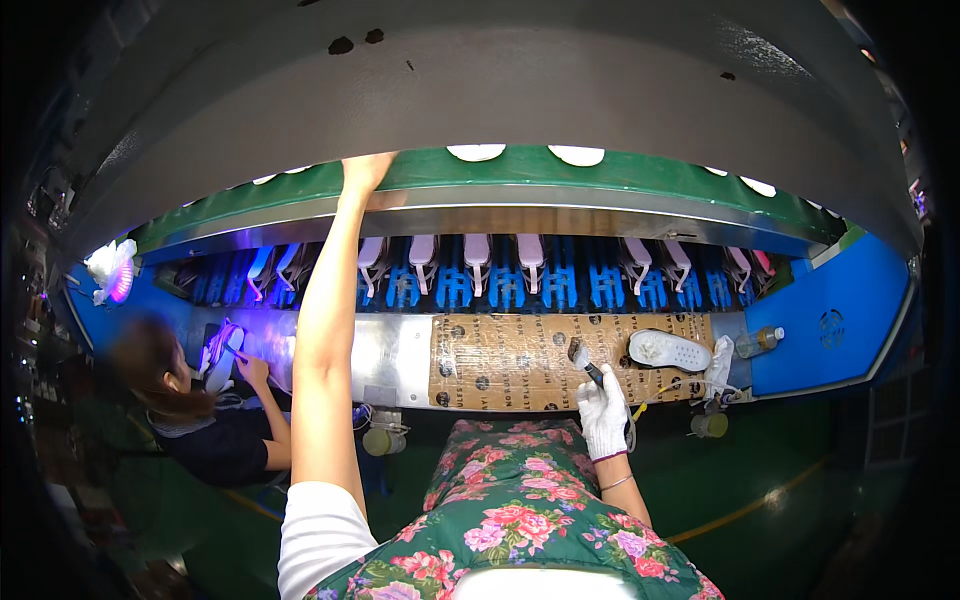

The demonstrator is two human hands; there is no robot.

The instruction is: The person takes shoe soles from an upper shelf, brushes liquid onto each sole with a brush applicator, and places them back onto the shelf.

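Note:
My left hand (368, 172) is bare and reaches far forward over the green conveyor belt (420, 170). Its fingers go out of sight beneath the grey hood, so their grip is hidden. In a white knit glove, my right hand (603, 418) is closed around a brush (580, 356), bristles pointing forward, above the cardboard-covered bench (500, 370). Just right of the brush lies a white shoe sole (668, 350) with small dots. Several white soles, such as this one (577, 155), lie on the belt, partly covered by the hood.
Pink strapped shoe parts (478, 262) stand in a row on blue racks (557, 285) below the belt. The grey hood (500, 90) overhangs it. A bottle (760, 341) lies at the bench's right end. At left, a co-worker (200, 400) handles a shoe under violet light.

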